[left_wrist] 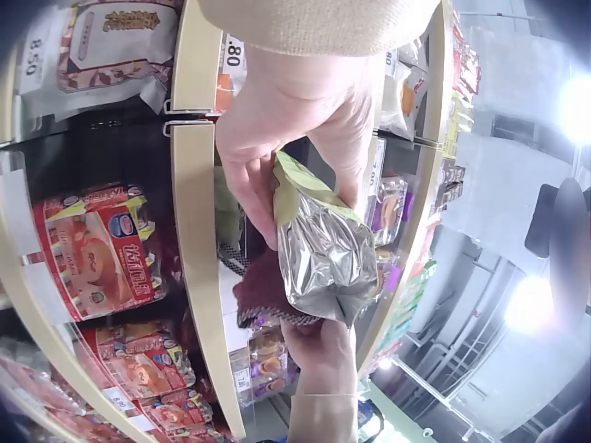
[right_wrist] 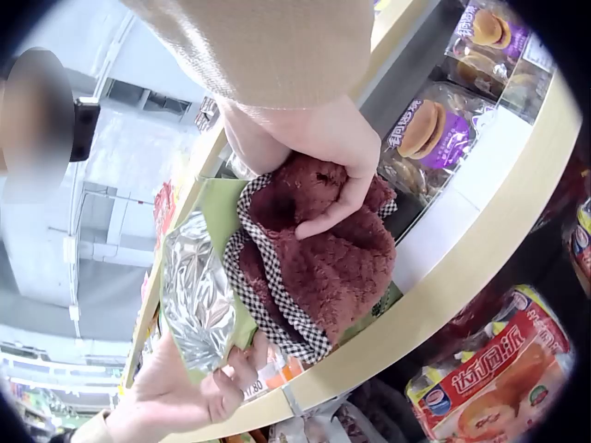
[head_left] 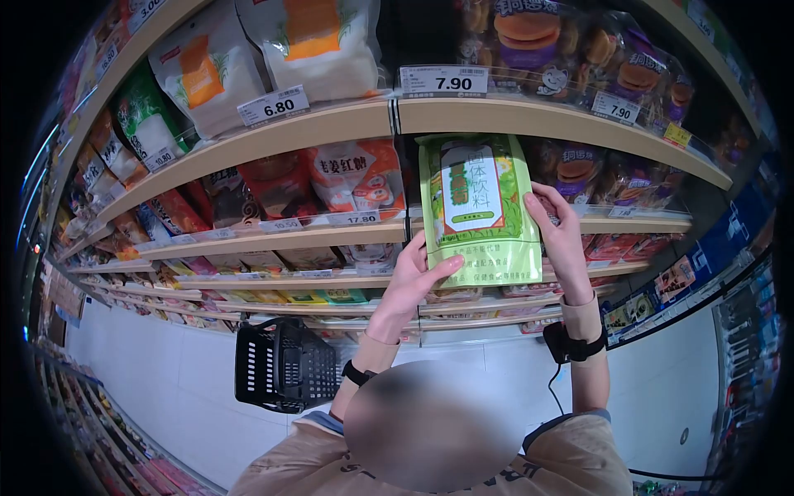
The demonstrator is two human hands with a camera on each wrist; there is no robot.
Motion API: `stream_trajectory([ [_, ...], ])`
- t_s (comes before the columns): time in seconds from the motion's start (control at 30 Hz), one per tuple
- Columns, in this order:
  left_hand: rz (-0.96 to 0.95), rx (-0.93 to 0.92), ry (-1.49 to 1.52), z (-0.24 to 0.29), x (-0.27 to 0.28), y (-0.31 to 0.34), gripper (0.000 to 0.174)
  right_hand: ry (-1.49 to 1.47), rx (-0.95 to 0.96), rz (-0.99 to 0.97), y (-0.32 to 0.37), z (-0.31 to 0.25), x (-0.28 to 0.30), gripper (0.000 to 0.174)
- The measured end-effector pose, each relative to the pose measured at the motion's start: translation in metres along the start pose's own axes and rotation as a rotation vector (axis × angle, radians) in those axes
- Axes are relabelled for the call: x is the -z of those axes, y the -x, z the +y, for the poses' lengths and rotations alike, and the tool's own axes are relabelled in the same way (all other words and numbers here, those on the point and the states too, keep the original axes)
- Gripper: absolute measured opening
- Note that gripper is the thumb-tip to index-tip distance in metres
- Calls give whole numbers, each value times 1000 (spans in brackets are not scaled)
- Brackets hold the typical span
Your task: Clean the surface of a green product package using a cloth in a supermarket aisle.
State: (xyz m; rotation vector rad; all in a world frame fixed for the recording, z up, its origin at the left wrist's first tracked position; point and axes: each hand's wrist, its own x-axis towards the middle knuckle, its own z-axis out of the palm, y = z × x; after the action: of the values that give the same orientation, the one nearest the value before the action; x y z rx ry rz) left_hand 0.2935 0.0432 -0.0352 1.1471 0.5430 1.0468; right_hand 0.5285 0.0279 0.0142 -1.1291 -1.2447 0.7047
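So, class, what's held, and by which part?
Left hand grips a green pouch at lower left; right hand, its right edge plus bunched maroon cloth.

Store aisle: pale wood-edged shelves [head_left: 331, 124] of packaged food [head_left: 357, 175] rise beyond the fingers [head_left: 452, 267] | price tags [head_left: 278, 108] line shelf edges above and left of the fingers | light tiled floor [head_left: 186, 376] spreads below them | more stocked racks [head_left: 87, 409] stand to their lower left | bright lamps [left_wrist: 532, 303] glow and pipes [left_wrist: 469, 300] run along a pale ceiling [left_wrist: 499, 185] above them
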Motion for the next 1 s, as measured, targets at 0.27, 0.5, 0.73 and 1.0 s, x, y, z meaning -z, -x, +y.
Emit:
stream_trajectory([
  [0.27, 79, -62, -45, 15, -3, -38, 51, 168, 19, -87, 5, 2, 19, 42],
  [0.5, 172, -39, -139, 18, -13, -72, 55, 119, 97, -126, 4, 21, 16, 49],
  [0.73, 203, -135, -196, 25, -23, -85, 70, -47, -40, 21, -25, 34, 2, 35],
  [1.0, 93, -217, -195, 17, -12, -95, 74, -8, -122, 69, -51, 42, -6, 36],
])
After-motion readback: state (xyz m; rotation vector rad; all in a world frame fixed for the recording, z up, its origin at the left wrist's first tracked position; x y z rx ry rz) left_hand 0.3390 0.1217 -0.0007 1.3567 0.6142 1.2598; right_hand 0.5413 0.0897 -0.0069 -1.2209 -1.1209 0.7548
